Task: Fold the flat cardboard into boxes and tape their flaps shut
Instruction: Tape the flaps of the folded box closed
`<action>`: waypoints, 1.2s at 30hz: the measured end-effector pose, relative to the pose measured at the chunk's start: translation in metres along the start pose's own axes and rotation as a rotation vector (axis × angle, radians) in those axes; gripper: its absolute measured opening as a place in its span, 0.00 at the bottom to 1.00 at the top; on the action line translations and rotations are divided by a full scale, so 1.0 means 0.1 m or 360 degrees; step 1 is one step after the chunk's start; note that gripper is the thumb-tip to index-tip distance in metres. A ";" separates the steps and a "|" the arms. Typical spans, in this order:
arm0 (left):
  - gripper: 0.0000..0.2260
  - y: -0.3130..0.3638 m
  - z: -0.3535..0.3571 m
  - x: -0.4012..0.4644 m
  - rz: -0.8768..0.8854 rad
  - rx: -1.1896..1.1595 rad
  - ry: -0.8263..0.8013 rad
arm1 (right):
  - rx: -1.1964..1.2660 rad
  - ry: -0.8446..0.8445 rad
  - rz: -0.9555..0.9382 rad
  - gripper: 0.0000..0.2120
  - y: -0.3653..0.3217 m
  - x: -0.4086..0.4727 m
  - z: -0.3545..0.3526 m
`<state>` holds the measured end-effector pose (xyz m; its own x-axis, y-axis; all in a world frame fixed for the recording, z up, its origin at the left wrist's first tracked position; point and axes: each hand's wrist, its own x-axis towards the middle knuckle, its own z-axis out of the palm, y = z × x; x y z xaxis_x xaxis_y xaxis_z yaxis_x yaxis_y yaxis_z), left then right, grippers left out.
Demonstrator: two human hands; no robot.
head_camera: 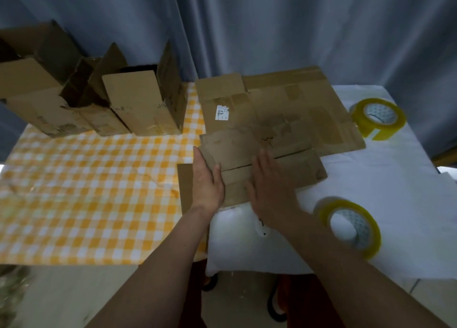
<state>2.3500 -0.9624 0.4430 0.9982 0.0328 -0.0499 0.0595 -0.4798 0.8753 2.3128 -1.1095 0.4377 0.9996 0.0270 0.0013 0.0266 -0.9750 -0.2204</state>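
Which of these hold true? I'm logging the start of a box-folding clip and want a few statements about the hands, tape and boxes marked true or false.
1. Both hands lie flat on the near flat cardboard. True: the left hand and the right hand rest on it with straight fingers.
2. The right hand holds a tape roll. False: the near tape roll lies untouched on the white cloth.
3. Two yellow tape rolls are in view. True: the far tape roll sits beside the cardboard stack.
4. The opened boxes stand on the white cloth. False: they stand on the checked cloth.
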 end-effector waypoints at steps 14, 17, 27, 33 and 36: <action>0.26 -0.08 -0.08 0.14 -0.0077 -0.0240 -0.0131 | -0.0104 0.0145 0.0410 0.42 0.66 0.22 -0.23; 0.24 0.07 -0.11 0.55 -0.0287 -0.0217 -0.0145 | -0.0148 0.0185 0.0397 0.43 0.70 0.24 -0.22; 0.30 -0.02 -0.06 0.23 -0.0798 -0.0780 -0.0154 | -0.0209 0.0222 0.0440 0.44 0.72 0.29 -0.15; 0.21 -0.03 0.11 -0.51 -0.0609 -0.0615 0.0374 | 0.0010 0.0176 0.0457 0.40 0.71 0.32 -0.24; 0.15 0.05 0.15 -0.72 -0.0898 -0.0762 0.0375 | 0.0227 0.0276 0.0506 0.37 0.67 0.27 -0.35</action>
<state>2.2782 -0.9801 0.4437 0.7868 0.3707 -0.4935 0.4967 0.0943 0.8628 2.3415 -1.1820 0.4566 0.9441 -0.3214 0.0730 -0.2737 -0.8880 -0.3695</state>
